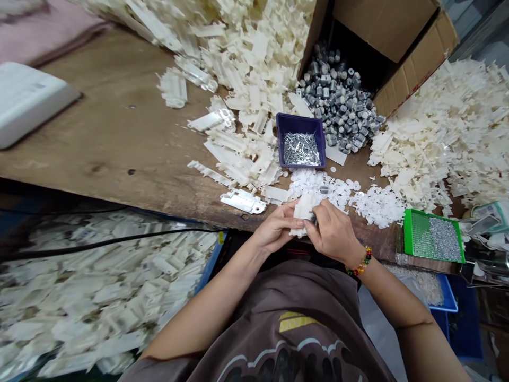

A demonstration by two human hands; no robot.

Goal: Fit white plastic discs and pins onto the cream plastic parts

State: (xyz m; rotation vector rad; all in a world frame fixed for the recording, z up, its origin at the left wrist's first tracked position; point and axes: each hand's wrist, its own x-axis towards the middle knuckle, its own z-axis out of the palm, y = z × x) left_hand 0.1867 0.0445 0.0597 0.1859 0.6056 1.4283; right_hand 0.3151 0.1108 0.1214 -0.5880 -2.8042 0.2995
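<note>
A white plastic part is held between my two hands at the table's front edge. My left hand grips its left side, thumb and fingers closed on it. My right hand is closed at its right side, with a small dark grey piece partly hidden by the fingers. Just beyond lie small white discs with one grey cylinder among them. A purple tray of thin metal pins stands behind the discs. To the left of my hands a white housing lies on the wood.
White plastic parts are heaped at the back, with another heap at right. Grey cylinders spill from a cardboard box. A green tray sits at the right edge. A white device lies far left.
</note>
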